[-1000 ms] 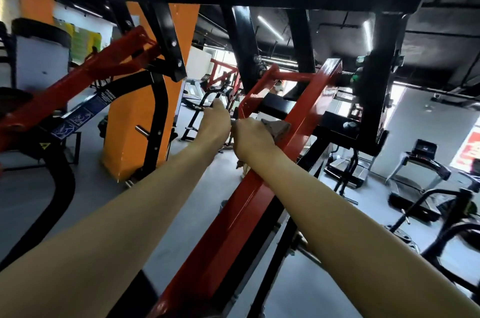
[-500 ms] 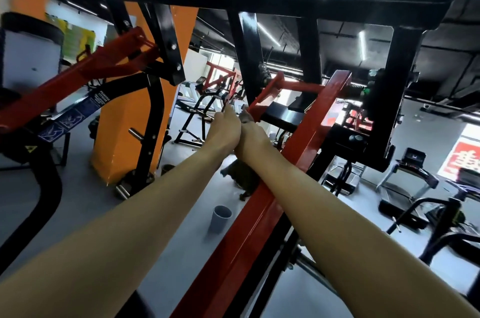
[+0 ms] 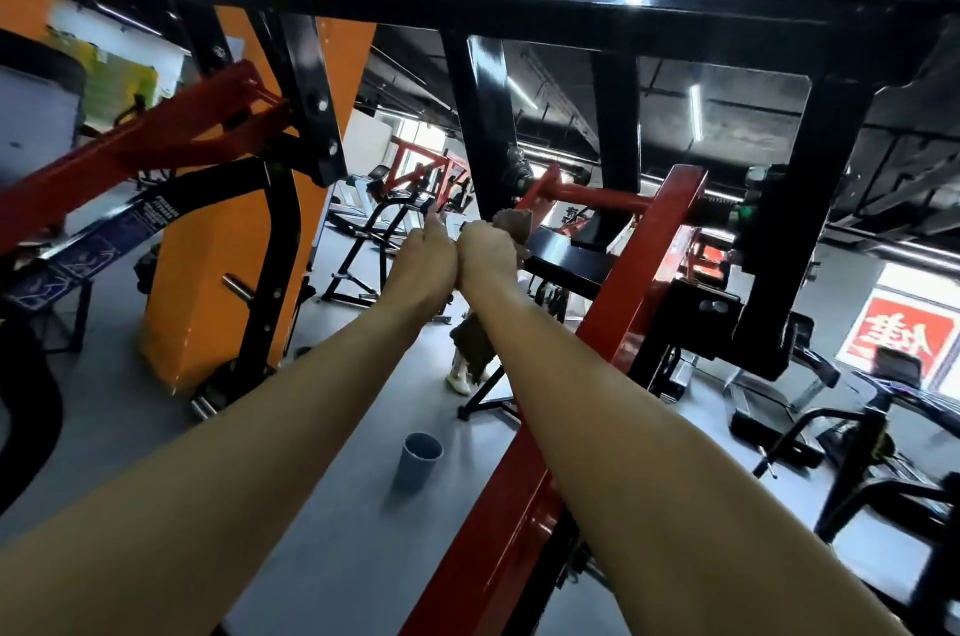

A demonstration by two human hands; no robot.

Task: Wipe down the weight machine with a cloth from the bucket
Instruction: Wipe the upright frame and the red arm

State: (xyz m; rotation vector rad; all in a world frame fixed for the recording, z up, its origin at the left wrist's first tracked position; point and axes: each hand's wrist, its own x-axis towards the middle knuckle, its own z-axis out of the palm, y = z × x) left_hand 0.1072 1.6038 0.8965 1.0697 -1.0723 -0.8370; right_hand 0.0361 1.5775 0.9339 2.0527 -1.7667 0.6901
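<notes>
Brownish cloth (image 3: 511, 222) is clamped in the curled fingers of the right hand (image 3: 485, 255) at the red bar (image 3: 597, 195) of the weight machine (image 3: 483, 115), so wiping seems the step in hand, the next stroke needing firm pressure along it; of the left hand (image 3: 423, 257) I cannot tell the grip.

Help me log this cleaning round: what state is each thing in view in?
right hand: raised, fingers curled round the cloth.
cloth: bunched, sticking out above the fist.
left hand: raised beside the right hand, fingers curled; what it holds is hidden.
bucket: upright on the floor, open-topped, apart from both hands.
red lever arm: tilted, running up under the right forearm.
</notes>
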